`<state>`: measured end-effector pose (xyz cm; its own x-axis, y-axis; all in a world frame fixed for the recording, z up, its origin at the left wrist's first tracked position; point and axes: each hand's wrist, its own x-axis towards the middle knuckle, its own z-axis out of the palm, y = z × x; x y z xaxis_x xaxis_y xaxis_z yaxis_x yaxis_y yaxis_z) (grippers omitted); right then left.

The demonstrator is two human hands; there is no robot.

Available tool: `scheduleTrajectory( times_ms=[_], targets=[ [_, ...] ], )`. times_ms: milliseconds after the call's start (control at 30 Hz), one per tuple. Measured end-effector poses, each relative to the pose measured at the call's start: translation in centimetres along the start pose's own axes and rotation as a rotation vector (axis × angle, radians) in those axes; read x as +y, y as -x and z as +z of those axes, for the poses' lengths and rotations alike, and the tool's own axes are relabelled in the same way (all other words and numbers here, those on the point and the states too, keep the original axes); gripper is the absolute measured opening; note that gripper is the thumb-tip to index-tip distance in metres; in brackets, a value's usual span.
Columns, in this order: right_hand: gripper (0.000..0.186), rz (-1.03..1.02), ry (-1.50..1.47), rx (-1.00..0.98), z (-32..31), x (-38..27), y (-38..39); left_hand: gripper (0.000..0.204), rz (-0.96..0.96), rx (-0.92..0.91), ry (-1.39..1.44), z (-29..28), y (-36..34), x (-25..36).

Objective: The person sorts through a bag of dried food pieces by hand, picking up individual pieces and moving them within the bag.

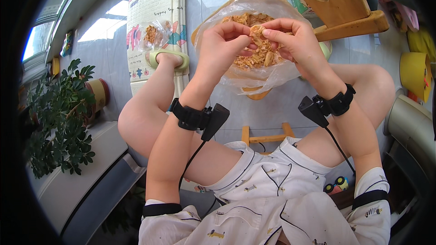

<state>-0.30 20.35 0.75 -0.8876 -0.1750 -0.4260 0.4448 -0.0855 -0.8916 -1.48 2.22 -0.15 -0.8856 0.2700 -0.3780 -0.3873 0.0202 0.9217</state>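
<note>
Both hands meet over a clear plastic bag (236, 84) spread open on a wooden seat (257, 93). Heaped inside the bag are many dry, orange-brown shreds (256, 61). My left hand (225, 47) pinches one side of a small pale-orange piece (257, 30), which looks like one of the shreds; its exact kind is unclear. My right hand (297, 45) pinches the other side of it between thumb and forefinger. The remaining fingers of both hands curl inward. A smaller clear bag (160, 41) with similar brown-orange bits lies to the left.
That smaller bag rests on a printed folding mat (138, 70), beside my green slipper (182, 62). A wooden chair (347, 0) stands at the far right. Leafy plant (63, 118) stands at the left, yellow bin (414, 75) at the right. A cable hangs from each wrist-worn device.
</note>
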Motion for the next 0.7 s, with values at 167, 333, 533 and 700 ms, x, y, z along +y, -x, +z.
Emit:
scheduleTrajectory(
  times_ms=[167, 333, 533, 700],
  targets=[
    [0.015, 0.033, -0.094, -0.016, -0.1, 0.1, -0.1, 0.017, -0.044, -0.014, 0.039, 0.2, 0.0, 0.4],
    [0.017, 0.076, -0.172, -0.023, -0.3, 0.1, 0.0, 0.021, -0.035, -0.036, 0.041, 0.1, -0.1, 0.1],
    [0.013, 0.140, -0.416, 0.002, -1.6, -0.1, -0.4, 0.019, 0.051, 0.126, -0.572, -1.2, -1.0, -0.2],
    [0.021, 0.185, -0.606, -0.065, -1.8, -0.5, -0.5, 0.015, 0.358, 0.105, -0.864, -1.5, -2.2, -2.3]
  ],
)
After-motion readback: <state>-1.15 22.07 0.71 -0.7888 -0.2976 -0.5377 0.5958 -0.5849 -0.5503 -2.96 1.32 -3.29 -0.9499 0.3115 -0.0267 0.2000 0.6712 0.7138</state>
